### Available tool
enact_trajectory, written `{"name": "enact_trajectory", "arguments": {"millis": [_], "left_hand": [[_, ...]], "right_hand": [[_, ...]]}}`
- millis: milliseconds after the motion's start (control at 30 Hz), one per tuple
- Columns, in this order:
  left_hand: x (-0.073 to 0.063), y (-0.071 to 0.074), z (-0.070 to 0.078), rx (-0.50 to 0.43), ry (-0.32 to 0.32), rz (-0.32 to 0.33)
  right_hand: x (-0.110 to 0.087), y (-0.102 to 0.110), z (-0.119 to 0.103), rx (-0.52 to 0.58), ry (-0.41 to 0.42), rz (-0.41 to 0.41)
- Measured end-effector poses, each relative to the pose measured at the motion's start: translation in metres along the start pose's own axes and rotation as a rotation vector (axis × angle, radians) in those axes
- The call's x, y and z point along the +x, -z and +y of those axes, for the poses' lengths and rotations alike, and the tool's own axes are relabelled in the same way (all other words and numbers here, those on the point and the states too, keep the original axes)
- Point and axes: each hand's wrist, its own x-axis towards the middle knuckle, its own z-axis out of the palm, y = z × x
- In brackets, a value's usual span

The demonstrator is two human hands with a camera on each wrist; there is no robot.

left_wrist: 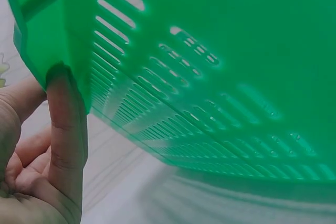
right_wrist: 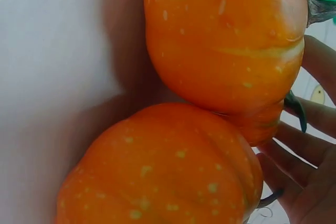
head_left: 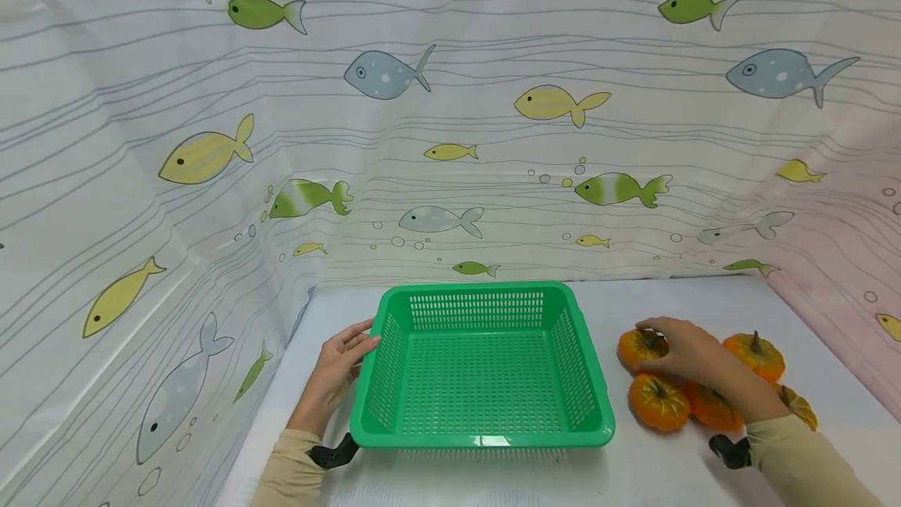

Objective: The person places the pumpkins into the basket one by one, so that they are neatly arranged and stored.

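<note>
My left hand (head_left: 339, 362) holds the left side of a green plastic basket (head_left: 482, 440). In the left wrist view, a finger (left_wrist: 65, 129) hooks under the slotted basket's rim. At the right, my right hand (head_left: 683, 350) reaches over a cluster of small orange pumpkins. Its thumb and fingers curve round the far-left pumpkin (head_left: 637, 349), partly covering it. Closer to me lies another pumpkin (head_left: 659, 403). In the right wrist view, two pumpkins (right_wrist: 226, 35) fill the foreground and hide the fingertips; the palm (right_wrist: 315, 198) shows behind them.
Further pumpkins sit beneath and beyond the right forearm, one of them (head_left: 756, 356) at the back right. Fish-printed sheeting (head_left: 464, 178) walls off the back and sides of the white table (head_left: 612, 303). Black wrist mounts (head_left: 334, 454) show at both sleeves.
</note>
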Motion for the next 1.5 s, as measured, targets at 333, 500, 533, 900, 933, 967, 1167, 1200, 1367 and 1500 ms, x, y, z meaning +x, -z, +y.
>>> {"name": "enact_trajectory", "arguments": {"millis": [333, 500, 533, 900, 933, 967, 1167, 1200, 1367, 1500], "left_hand": [[0.002, -0.002, 0.0, -0.008, -0.018, -0.01], [0.002, -0.001, -0.003, -0.03, -0.019, -0.005], [0.002, -0.001, -0.003, -0.033, -0.019, -0.005], [0.002, -0.001, -0.004, -0.034, -0.028, 0.006], [0.002, -0.001, -0.004, -0.036, -0.028, 0.005], [0.002, -0.001, -0.004, -0.038, -0.029, 0.006], [0.002, -0.001, -0.004, -0.048, -0.027, -0.001], [0.001, -0.001, -0.004, -0.05, -0.025, -0.002], [0.001, -0.001, -0.003, -0.051, -0.021, -0.004], [0.001, -0.001, -0.003, -0.056, -0.018, -0.001]], "right_hand": [[-0.002, -0.001, -0.001, -0.016, 0.013, 0.017], [0.001, -0.001, 0.0, -0.023, 0.059, 0.051], [0.001, -0.001, 0.0, -0.02, 0.067, 0.06], [-0.002, 0.005, 0.002, 0.091, 0.07, 0.112], [-0.002, 0.005, 0.003, 0.091, 0.072, 0.119], [-0.003, 0.005, 0.003, 0.092, 0.073, 0.125], [-0.003, 0.01, 0.003, 0.112, 0.077, 0.124], [-0.003, 0.011, 0.002, 0.116, 0.079, 0.124], [-0.005, 0.017, -0.006, 0.138, 0.096, 0.129], [-0.005, 0.022, -0.012, 0.141, 0.128, 0.14]]}}
